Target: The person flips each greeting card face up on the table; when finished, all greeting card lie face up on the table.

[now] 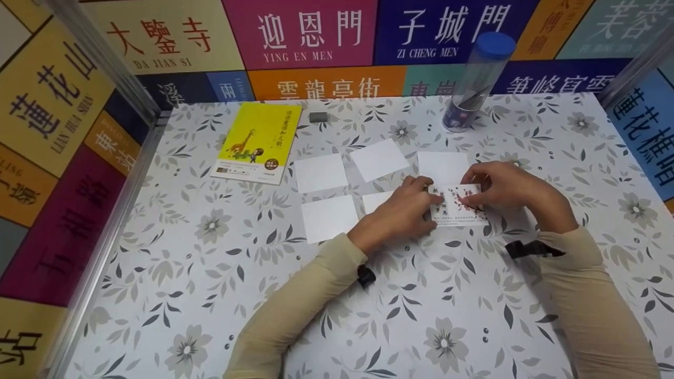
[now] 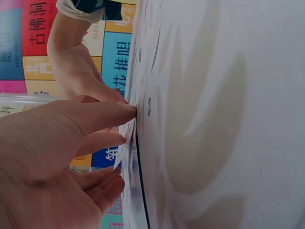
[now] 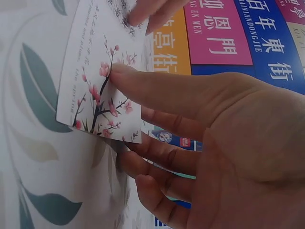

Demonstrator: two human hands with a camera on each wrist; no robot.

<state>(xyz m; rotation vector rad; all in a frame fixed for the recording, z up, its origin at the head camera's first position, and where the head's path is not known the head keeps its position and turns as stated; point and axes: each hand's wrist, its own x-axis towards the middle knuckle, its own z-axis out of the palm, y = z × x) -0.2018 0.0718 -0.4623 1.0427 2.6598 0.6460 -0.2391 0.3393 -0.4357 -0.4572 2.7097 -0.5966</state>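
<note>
A white card (image 1: 447, 213) printed with pink blossom branches and lines of writing is between both hands, right of the table's middle. My right hand (image 1: 508, 184) pinches its right side, thumb on the printed face and fingers behind, as the right wrist view shows. At the left end my left hand (image 1: 397, 210) holds the card, with the index fingertip on the printed face and the thumb by the near corner. In the left wrist view the card is seen nearly edge-on. A blank white card (image 1: 442, 164) lies just beyond the printed one.
Several more blank cards, such as one at the front left (image 1: 329, 218), lie left of the hands, one partly covered. Farther back are a yellow booklet (image 1: 263, 137), a small grey block (image 1: 318, 117) and a clear tube (image 1: 468, 95) with a blue lid. Printed panels (image 1: 310, 31) border the flowered tabletop.
</note>
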